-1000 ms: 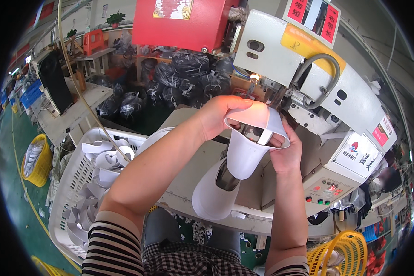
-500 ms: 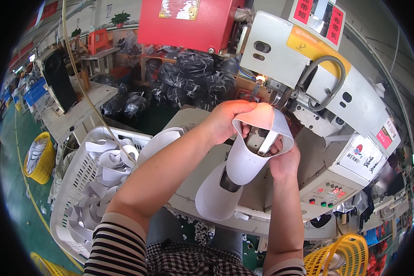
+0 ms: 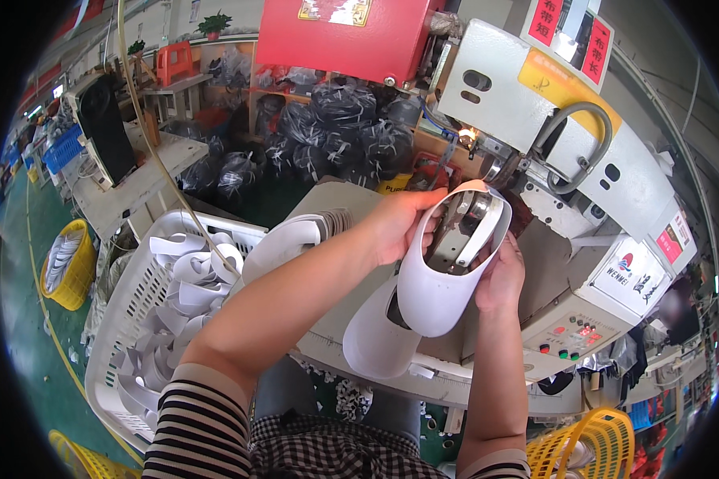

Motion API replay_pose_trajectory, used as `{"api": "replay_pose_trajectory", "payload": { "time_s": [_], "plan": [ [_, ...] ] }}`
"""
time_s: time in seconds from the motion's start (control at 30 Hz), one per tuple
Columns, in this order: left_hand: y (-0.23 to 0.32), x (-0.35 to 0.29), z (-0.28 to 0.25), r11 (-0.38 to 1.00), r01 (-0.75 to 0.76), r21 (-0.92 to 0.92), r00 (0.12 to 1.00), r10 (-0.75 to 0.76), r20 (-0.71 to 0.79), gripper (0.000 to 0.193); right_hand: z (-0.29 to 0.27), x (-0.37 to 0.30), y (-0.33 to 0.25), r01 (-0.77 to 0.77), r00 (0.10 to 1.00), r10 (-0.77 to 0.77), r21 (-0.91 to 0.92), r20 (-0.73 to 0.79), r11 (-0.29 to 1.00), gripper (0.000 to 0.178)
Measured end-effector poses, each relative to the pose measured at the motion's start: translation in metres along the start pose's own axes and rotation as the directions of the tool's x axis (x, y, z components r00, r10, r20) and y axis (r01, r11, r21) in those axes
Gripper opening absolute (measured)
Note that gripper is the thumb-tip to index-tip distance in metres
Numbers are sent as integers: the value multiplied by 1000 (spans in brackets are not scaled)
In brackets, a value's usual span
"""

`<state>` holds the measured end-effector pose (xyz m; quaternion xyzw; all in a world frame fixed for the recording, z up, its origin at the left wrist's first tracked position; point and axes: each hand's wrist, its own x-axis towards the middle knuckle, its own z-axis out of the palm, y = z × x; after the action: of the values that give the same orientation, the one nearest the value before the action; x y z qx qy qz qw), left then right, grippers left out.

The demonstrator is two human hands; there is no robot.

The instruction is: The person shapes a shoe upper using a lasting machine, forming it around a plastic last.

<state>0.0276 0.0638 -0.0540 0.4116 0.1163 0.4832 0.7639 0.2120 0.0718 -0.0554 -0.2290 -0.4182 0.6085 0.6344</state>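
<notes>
A white shoe upper (image 3: 442, 297) is around the metal post arm of the sewing machine (image 3: 527, 104), its opening facing up and the rounded toe towards me. My left hand (image 3: 401, 229) grips the upper's left edge near the heel, thumb on top and fingers curled inside. On the other side, my right hand (image 3: 501, 278) holds the right edge, some fingers hidden behind the wall. The heel end is close under the machine's head, beside a small lit lamp (image 3: 467, 136). Below and left of it, a second white upper (image 3: 379, 343) hangs partly covered by the first.
At left stands a white basket (image 3: 128, 307) with many curled white pieces. A stack of white pieces (image 3: 284, 246) lies on the worktable's left. Yellow baskets (image 3: 66, 275) stand on the floor. A control panel (image 3: 566, 335) is at right; black bags (image 3: 339, 120) are piled behind.
The heel end has turned and tilted, so the opening now faces up and shows more of the metal post. Both hands keep hold; the left has shifted slightly right and down.
</notes>
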Motion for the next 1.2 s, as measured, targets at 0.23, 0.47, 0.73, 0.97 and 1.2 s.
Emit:
{"api": "replay_pose_trajectory", "payload": {
  "time_s": [0.23,0.47,0.73,0.97,1.2],
  "plan": [
    [-12,3,31,975,-142,173,875,205,-439,24,-4,1,13,-4,995,-20,-227,-103,974,28],
    [-60,-8,-1,934,110,339,704,168,-691,40,-39,-13,52,-172,980,91,-527,-175,832,35],
    [-88,-18,-25,462,277,842,621,583,-524,44,-67,-31,91,58,988,-137,-653,-71,755,32],
    [-121,-30,-47,322,446,835,605,580,-546,38,-80,-55,93,-19,998,-44,-944,-36,329,31],
    [-222,-98,-80,-519,349,780,723,679,129,42,-106,-88,118,349,937,-178,-840,301,415,49]
  ]
}}
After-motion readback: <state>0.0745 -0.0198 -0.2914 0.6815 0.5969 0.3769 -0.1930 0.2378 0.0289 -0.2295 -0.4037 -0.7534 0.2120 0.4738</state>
